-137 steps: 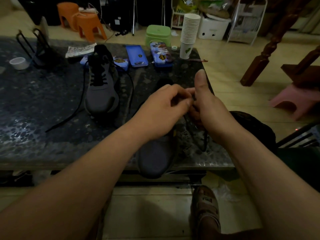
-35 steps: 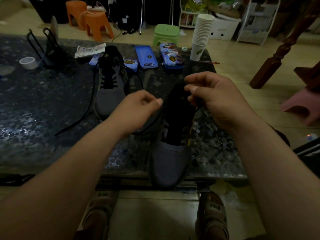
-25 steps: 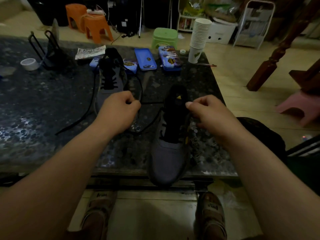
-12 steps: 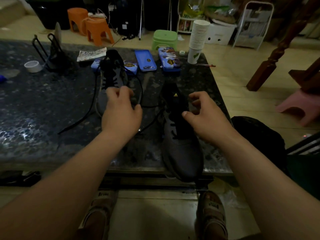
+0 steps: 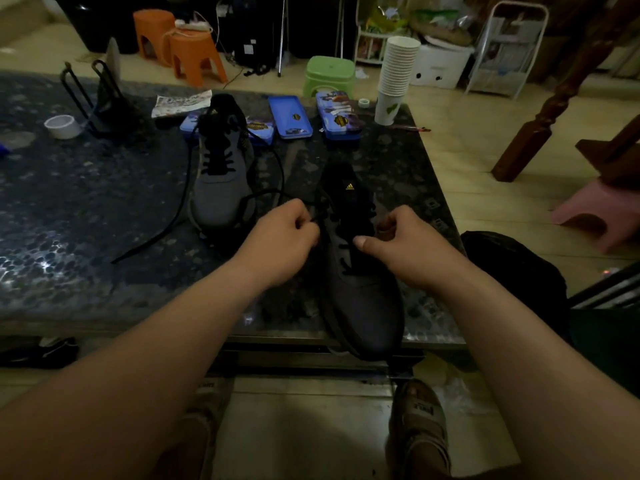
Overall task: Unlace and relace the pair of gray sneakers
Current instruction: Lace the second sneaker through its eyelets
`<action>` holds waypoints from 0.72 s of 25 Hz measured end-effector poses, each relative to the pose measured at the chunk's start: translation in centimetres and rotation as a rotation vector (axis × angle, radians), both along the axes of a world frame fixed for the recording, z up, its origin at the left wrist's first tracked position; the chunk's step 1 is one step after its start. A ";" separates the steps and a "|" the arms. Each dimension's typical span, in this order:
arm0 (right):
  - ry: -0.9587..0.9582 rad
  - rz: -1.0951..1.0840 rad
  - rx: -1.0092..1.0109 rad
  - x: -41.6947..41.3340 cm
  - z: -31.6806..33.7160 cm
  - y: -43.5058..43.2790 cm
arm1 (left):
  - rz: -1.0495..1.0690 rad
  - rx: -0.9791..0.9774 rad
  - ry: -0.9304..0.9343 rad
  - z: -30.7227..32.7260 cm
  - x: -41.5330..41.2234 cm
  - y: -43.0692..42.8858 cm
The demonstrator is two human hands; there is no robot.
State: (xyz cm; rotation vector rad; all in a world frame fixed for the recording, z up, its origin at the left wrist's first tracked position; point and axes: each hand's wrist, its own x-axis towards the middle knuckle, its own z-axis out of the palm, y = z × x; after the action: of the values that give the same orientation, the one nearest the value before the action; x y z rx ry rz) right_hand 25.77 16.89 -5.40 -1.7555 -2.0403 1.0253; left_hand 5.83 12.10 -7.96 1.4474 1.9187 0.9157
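Head view: a gray sneaker (image 5: 360,292) sits at the counter's (image 5: 86,209) near edge, toe toward the person. The left hand's (image 5: 280,240) grip pinches its black lace (image 5: 273,192) beside the tongue. The right hand (image 5: 412,244) curls at the shoe's right eyelets; whether its grip holds lace cannot be told. The second sneaker (image 5: 218,188) lies farther back, to the left.

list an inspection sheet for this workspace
surface: dark speckled table, glossy
job's things: near sneaker at front edge, toe over it; far sneaker behind, far lace trailing left
clutter: blue tins, cup stack, tape roll
grippers: left hand pinches near lace; right hand curled at sneaker's side, hold unclear
cables: power strip on orange stool
surroundings: green stool, pink stool, floor
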 end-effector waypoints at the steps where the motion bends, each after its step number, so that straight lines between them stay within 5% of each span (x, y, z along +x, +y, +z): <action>1: -0.003 0.002 -0.001 0.1 -0.2 -0.1 | 0.029 -0.025 -0.076 0.3 -0.1 -0.3; 5: -0.052 -0.019 -0.015 -0.1 0.3 -0.5 | 0.061 -0.039 -0.056 1.8 -1.3 -1.7; 7: -0.082 -0.067 0.258 -0.4 1.0 -1.1 | 0.053 -0.005 -0.255 3.0 -1.1 -2.4; 9: 0.128 -0.052 0.398 -1.6 1.5 -2.4 | 0.005 0.034 -0.568 4.3 -0.1 -3.1; 13: 0.899 0.081 -0.330 -5.1 0.9 -5.3 | -0.033 0.097 -1.024 5.4 1.4 -3.4; 15: 0.959 0.145 -0.531 -4.7 0.9 -6.2 | 0.018 0.098 -1.199 5.4 1.3 -3.2; 18: 0.801 0.163 -0.629 -2.5 1.4 -6.6 | 0.048 0.134 -1.240 4.9 0.5 -2.7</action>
State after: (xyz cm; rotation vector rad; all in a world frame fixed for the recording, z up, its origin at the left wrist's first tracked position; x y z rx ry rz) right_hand 23.23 10.26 -4.02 -1.0631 -1.4236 2.1557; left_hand 6.30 9.36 -3.07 0.5592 0.9462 1.4874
